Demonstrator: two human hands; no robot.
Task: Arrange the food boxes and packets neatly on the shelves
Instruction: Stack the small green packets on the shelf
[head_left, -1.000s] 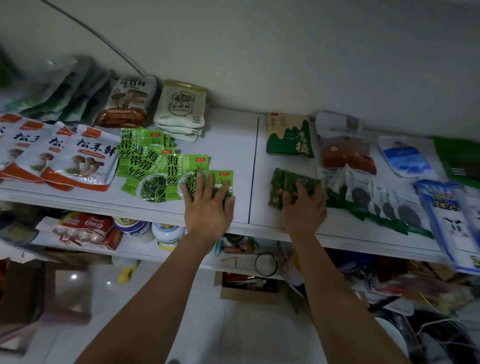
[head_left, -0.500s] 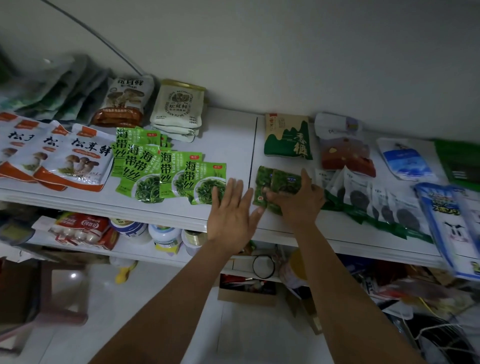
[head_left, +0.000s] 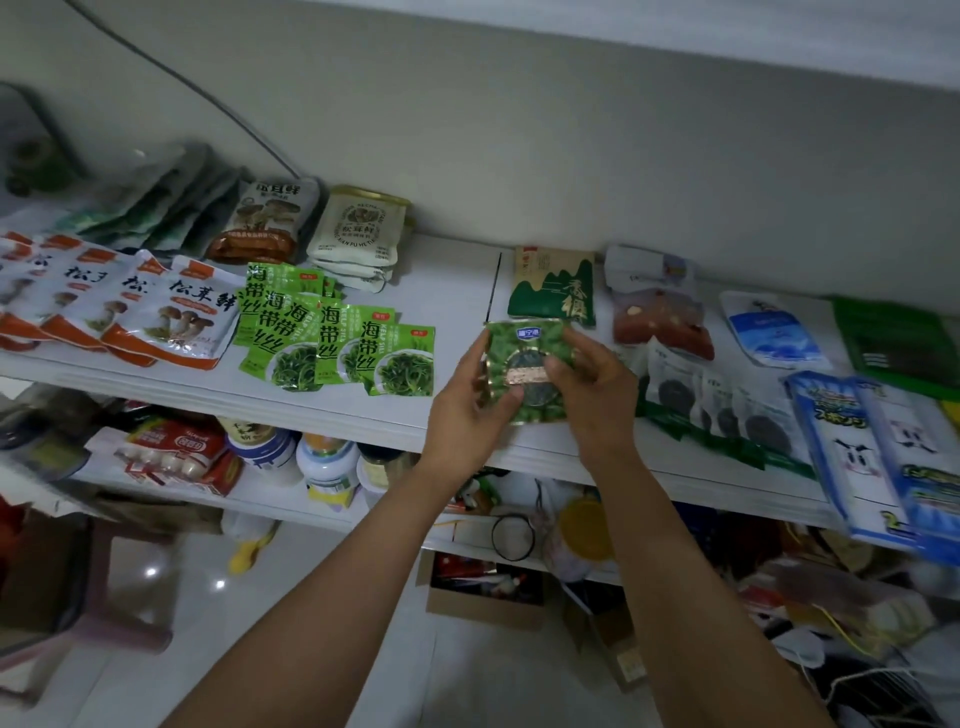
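Both hands are holding one small dark green packet in front of the top shelf, just right of its middle seam. The left hand is taking the packet's left edge and the right hand the right edge, both grips clamped on it, with the thumbs lying on the printed face. The packet is facing the camera, blue label at the top, a gold strip across the middle. Whether its lower edge is touching the shelf I cannot tell.

Left of the hands, bright green seaweed packets are lying overlapped in a fanned row. Further left, white-and-orange mushroom packets are overlapping in the same way. Behind these, against the wall, a brown mushroom pouch and a cream pouch are sitting side by side.

Just behind the held packet a dark green packet with a mountain print is lying flat. To the right of it a red packet and a blue-and-white packet are lying, and nearer the front edge a row of clear packets with black discs — then long blue packets overhanging the edge.

On the lower shelf, white jars are standing beside a red pack. A cardboard box is sitting on the floor below
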